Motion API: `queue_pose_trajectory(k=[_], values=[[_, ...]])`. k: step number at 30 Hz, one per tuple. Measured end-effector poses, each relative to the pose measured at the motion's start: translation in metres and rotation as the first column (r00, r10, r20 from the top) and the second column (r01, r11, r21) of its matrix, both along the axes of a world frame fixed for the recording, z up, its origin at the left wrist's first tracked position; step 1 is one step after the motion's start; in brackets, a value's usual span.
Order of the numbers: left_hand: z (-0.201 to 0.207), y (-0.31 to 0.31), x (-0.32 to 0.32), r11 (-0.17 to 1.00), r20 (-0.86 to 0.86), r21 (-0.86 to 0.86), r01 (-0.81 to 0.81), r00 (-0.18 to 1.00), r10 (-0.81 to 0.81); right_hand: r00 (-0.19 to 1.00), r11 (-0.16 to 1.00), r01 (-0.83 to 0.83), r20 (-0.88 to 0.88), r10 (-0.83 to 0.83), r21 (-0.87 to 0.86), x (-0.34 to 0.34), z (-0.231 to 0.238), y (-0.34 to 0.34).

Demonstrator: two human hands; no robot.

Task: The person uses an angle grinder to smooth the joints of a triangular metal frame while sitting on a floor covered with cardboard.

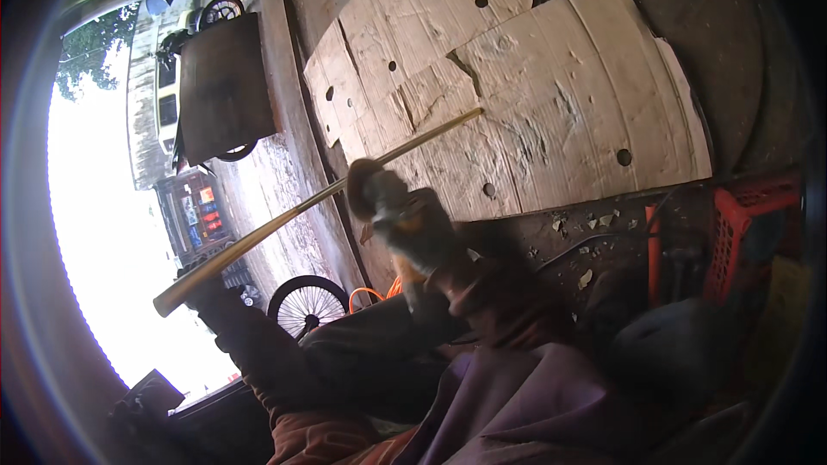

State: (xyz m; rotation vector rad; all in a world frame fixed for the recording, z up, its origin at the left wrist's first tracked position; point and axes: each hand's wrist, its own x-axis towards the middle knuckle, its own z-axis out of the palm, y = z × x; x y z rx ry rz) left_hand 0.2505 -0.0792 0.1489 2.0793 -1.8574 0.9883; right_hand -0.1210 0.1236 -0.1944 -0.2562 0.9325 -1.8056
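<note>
Head view shows a long brass-coloured rod slanting across the scene, its far tip over the middle of the cardboard and its near end well beyond the cardboard's left edge. Close to that near end, the left hand has its fingers curled round the rod, though deep shadow hides how each one lies. The right hand is wrapped round a power tool, just off the cardboard's lower left corner; I cannot tell its separate fingers. The tool's round brown disc meets the rod's line, but whether they touch is unclear. A red crate stands near the cardboard's lower right corner.
</note>
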Motion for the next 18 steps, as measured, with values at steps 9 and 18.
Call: queue_pose_trajectory(k=[9,18], values=[[0.016,0.036,-0.071,0.891,0.892,0.125,-0.437,0.443,0.093,0.929,0.948,-0.187,0.359,0.086,0.257,-0.074,-0.074,0.009],[-0.003,0.045,-0.203,0.653,0.877,0.016,-0.757,0.325,0.355,0.979,0.989,-0.135,0.163,0.123,0.064,-0.028,0.011,0.000]])
